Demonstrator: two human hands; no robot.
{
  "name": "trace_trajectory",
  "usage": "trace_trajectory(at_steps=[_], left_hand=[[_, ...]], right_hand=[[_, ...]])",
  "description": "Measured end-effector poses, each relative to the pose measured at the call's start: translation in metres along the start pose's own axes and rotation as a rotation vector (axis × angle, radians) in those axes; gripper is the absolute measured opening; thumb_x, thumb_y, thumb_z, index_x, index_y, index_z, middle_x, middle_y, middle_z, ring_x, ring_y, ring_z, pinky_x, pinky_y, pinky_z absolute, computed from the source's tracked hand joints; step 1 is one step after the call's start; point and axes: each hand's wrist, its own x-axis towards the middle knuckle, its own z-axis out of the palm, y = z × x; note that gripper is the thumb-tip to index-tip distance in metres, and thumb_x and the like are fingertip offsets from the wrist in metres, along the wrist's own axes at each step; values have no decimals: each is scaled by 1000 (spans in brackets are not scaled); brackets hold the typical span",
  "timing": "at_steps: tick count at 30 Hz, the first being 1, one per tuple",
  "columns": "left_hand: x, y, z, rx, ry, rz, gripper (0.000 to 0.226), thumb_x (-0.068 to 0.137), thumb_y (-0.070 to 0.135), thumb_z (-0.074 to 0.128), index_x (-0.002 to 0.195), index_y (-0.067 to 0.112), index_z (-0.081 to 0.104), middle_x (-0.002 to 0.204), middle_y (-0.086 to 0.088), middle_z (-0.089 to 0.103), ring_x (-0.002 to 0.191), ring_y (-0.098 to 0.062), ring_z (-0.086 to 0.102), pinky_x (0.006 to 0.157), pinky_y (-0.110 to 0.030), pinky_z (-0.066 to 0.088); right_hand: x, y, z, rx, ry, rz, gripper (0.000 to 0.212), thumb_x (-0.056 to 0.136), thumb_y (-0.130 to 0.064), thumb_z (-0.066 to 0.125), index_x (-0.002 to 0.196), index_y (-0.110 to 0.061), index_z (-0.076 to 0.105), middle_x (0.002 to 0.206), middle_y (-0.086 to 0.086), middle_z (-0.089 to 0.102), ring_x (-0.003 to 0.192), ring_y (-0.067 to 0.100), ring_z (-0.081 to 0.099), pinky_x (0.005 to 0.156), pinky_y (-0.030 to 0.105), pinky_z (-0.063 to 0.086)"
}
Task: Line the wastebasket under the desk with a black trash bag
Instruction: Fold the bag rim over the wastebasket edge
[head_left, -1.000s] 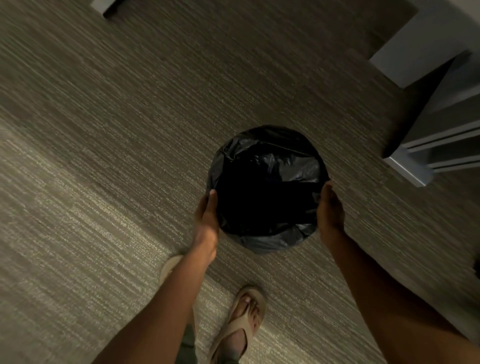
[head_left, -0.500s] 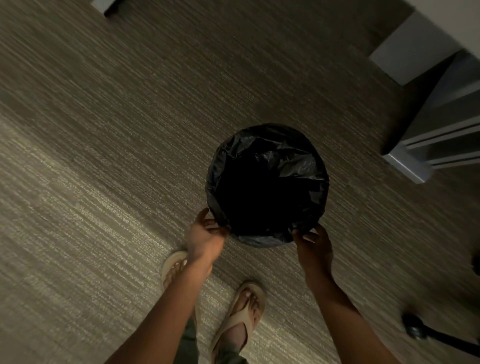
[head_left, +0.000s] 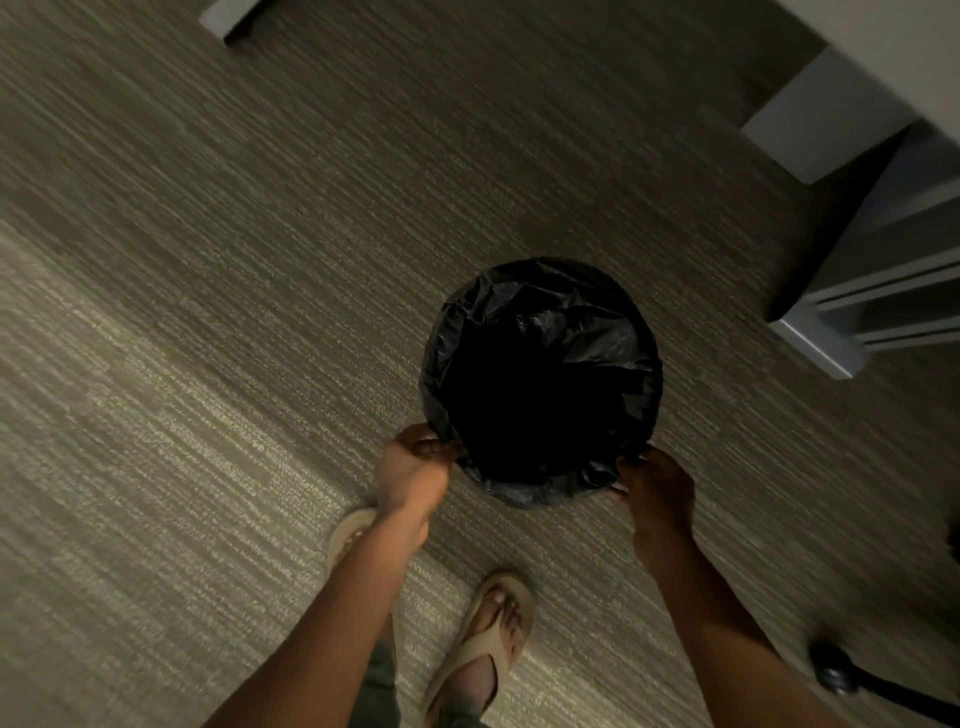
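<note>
Two pinches at the near rim: my left hand (head_left: 413, 470) and right hand (head_left: 655, 486) grip the thin, slippery trash bag (head_left: 540, 317) over the light wastebasket (head_left: 537, 496) on the carpet (head_left: 208, 312).

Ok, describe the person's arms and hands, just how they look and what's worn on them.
Both forearms are bare to the frame's edge: no sleeves, gloves, watch or bracelets show. The left hand and right hand carry no visible rings, though the dim light hides fine detail. Fingernails on the left hand look short.
</note>
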Motion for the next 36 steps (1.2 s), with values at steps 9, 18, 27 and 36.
trace_trajectory(at_steps=[9,18,27,36], left_hand=[[19,24,-32,-8,-2,44,12,78,14,75,88,10,77,93,-20,78,90,-31,72,86,-56,59],[68,81,-109,-102,105,134,19,85,4,73,99,17,74,87,-1,77,78,-18,68,77,-34,56],[160,170,-159,-27,161,266,20,86,3,73,78,21,70,87,-14,73,84,-28,66,82,-42,54],[199,198,-172,19,243,181,20,80,3,69,98,0,77,99,-23,76,87,-28,69,85,-47,61]], right_hand=[[-19,-27,27,50,-104,-72,24,95,0,66,103,-22,72,107,5,74,94,16,74,63,24,60],[-21,-86,142,20,-266,-184,24,95,-1,66,105,-22,72,100,2,77,90,17,75,69,29,60],[10,-156,275,-46,-277,-247,16,95,-7,66,99,-21,71,99,11,75,88,28,71,80,46,61],[20,-171,323,-149,-197,-220,21,90,-10,69,110,-9,76,100,10,74,88,27,71,86,50,62]])
